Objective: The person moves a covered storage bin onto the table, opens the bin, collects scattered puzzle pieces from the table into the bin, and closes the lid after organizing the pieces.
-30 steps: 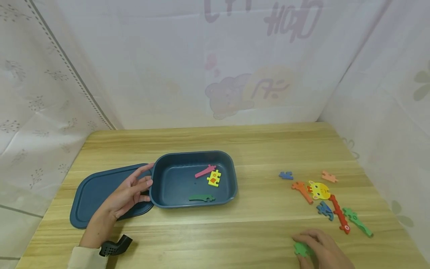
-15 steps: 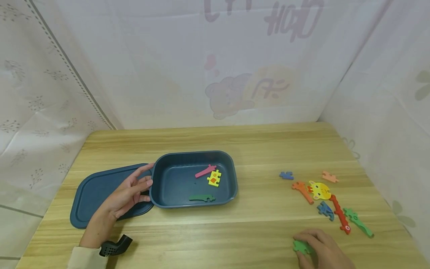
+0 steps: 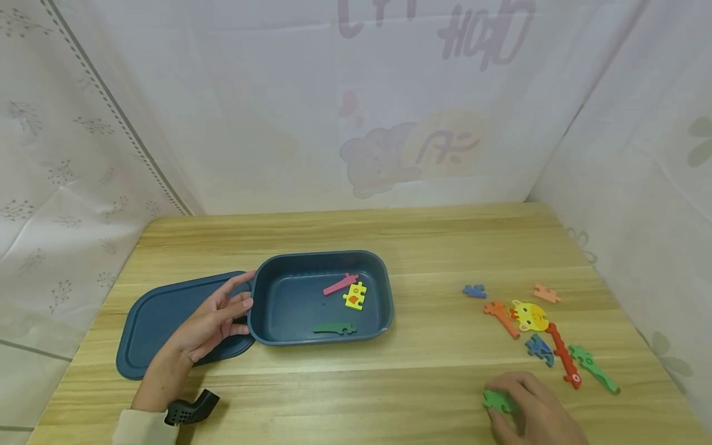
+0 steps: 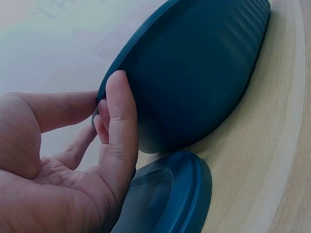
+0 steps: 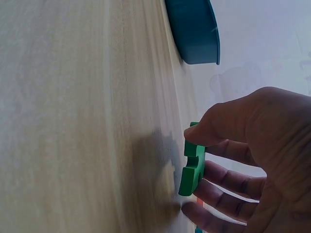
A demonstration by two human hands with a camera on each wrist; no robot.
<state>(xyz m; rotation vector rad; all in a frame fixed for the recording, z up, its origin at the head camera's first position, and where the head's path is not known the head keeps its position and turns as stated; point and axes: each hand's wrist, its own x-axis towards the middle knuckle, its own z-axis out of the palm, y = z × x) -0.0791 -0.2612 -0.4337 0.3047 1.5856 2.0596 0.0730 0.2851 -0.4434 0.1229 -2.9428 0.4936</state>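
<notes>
My left hand [image 3: 217, 318] grips the left end of a dark blue plastic box [image 3: 319, 342], thumb at the rim and a finger against the outer wall. Inside the box lie a pink piece [image 3: 339, 284], a yellow puzzle piece [image 3: 355, 296] and a dark green piece [image 3: 334, 328]. At the front right my right hand [image 3: 536, 411] pinches a green puzzle piece [image 3: 497, 400] by its edges. The right wrist view shows this green puzzle piece [image 5: 193, 167] tilted between thumb and fingers, just off the wood or close to it.
The blue lid [image 3: 161, 327] lies flat under my left hand. Several loose pieces sit at the right: a giraffe head [image 3: 531, 316], red [image 3: 564, 358], orange [image 3: 503, 318], blue [image 3: 474, 290], peach [image 3: 547, 293] and green [image 3: 594, 368] pieces. Printed cloth [image 3: 278, 123] hangs behind the table.
The green puzzle piece has shifted slightly away from me and to the left, with the right fingers turning round it. My left hand, the box and the loose pieces stay put.
</notes>
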